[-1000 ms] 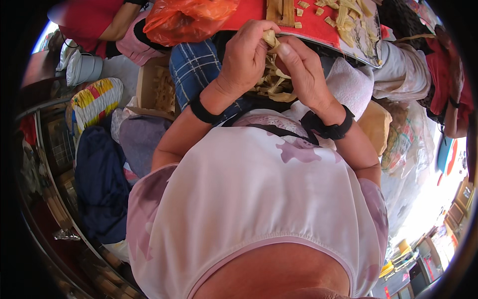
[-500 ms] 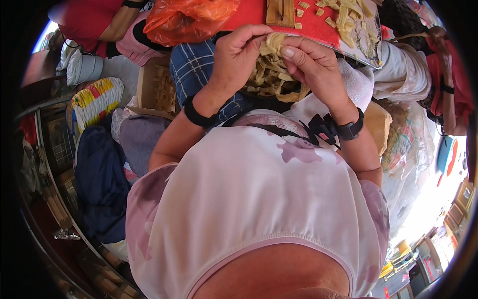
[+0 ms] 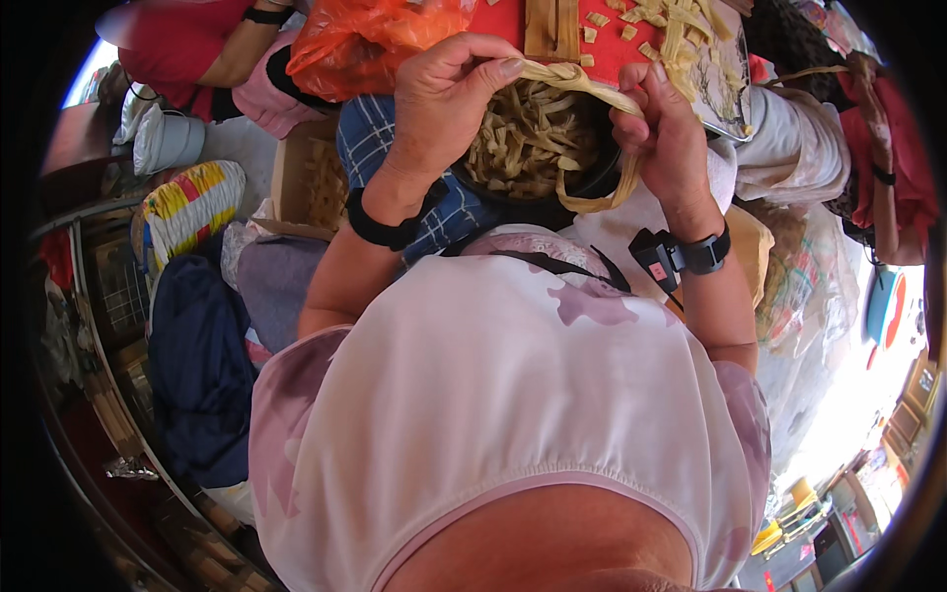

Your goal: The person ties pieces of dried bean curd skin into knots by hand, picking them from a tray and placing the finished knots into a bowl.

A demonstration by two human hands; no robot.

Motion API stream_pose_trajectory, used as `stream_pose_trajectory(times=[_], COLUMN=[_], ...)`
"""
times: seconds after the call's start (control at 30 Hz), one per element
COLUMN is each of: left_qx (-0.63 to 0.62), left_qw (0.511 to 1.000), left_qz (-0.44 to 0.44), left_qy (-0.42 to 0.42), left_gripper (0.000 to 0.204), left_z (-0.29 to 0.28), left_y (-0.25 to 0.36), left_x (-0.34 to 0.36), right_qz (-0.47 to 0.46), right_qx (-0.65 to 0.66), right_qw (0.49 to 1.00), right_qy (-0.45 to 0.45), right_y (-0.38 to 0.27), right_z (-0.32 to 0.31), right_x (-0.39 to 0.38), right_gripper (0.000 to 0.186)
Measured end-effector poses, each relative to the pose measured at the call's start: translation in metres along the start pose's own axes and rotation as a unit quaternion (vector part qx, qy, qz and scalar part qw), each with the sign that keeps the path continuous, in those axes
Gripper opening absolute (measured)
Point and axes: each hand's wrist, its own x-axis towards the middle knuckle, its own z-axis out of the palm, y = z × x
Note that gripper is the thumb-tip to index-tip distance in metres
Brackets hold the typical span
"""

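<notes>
A long, pale tan flat strip (image 3: 595,85), knotted or twisted near its left part, is stretched between my two hands. My left hand (image 3: 434,113) pinches its left end between thumb and fingers. Farther right, my right hand (image 3: 676,133) is closed on the strip, and its tail loops down below that hand. What the strip is made of I cannot make out. Beneath it, a dark round bowl (image 3: 609,163) holds a heap of similar tan strips (image 3: 533,138).
Beyond the bowl, a red surface (image 3: 619,47) bears a wooden block (image 3: 552,30), small tan squares (image 3: 597,19) and more strips (image 3: 681,39). An orange plastic bag (image 3: 375,44) lies left of it. A cardboard box (image 3: 290,183) stands at left. Other people's arms show at both sides.
My hands have moved apart, left hand leftward and right hand rightward. The bunched strip between them is now drawn out lengthwise, and the heap in the bowl shows more fully.
</notes>
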Motion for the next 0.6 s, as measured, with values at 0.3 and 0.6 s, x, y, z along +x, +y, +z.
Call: stream_pose_trajectory(times=[0.3, 0.6], left_qx=[0.347, 0.421], left_qw=[0.916, 0.87], left_qz=[0.128, 0.172], left_qy=[-0.156, -0.19], left_gripper=[0.034, 0.012], left_z=[0.016, -0.005], left_y=[0.011, -0.026], left_x=[-0.011, 0.002], right_qz=[-0.04, 0.012], right_qx=[-0.163, -0.261], right_qw=[0.982, 0.962], right_qy=[-0.085, -0.074], right_y=[0.019, 0.033], right_z=[0.016, 0.016], right_x=[0.01, 0.011], right_gripper=[0.008, 0.02])
